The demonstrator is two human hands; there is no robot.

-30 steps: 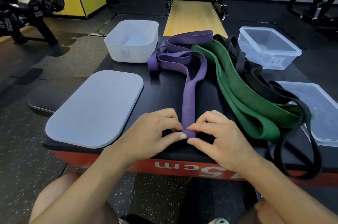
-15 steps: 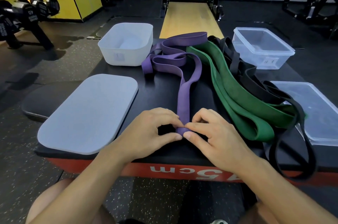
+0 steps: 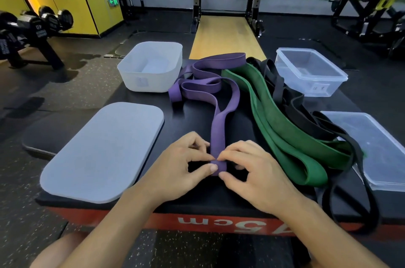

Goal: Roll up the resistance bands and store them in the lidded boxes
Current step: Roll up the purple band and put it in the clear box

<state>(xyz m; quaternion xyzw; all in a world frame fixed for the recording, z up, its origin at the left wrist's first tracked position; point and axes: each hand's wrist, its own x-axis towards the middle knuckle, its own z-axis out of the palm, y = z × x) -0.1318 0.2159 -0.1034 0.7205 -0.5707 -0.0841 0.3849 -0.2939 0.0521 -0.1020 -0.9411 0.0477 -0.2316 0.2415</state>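
Note:
A purple resistance band [image 3: 218, 132] lies lengthwise on the black platform, its far part looped in a loose heap. My left hand [image 3: 182, 164] and my right hand [image 3: 254, 171] pinch its near end from either side, thumbs and forefingers curled on the folded tip. To the right lie a green band [image 3: 282, 127] and a black band [image 3: 306, 123], tangled side by side. A white box [image 3: 131, 75] stands open at the back left, its grey lid [image 3: 103, 151] flat in front of it. A clear box [image 3: 311, 86] stands at the back right, with its clear lid [image 3: 377, 153] nearer me.
The platform [image 3: 195, 195] has a red front edge printed with numbers. A loop of the black band hangs over that edge at the right. Dumbbells on a rack [image 3: 32, 26] stand far left; gym racks and a wooden lifting strip [image 3: 223, 35] lie beyond.
Both hands stay on the purple band's near end, with the fingers working the tip into a small fold. The view has shifted slightly; the bands, boxes and lids have not moved.

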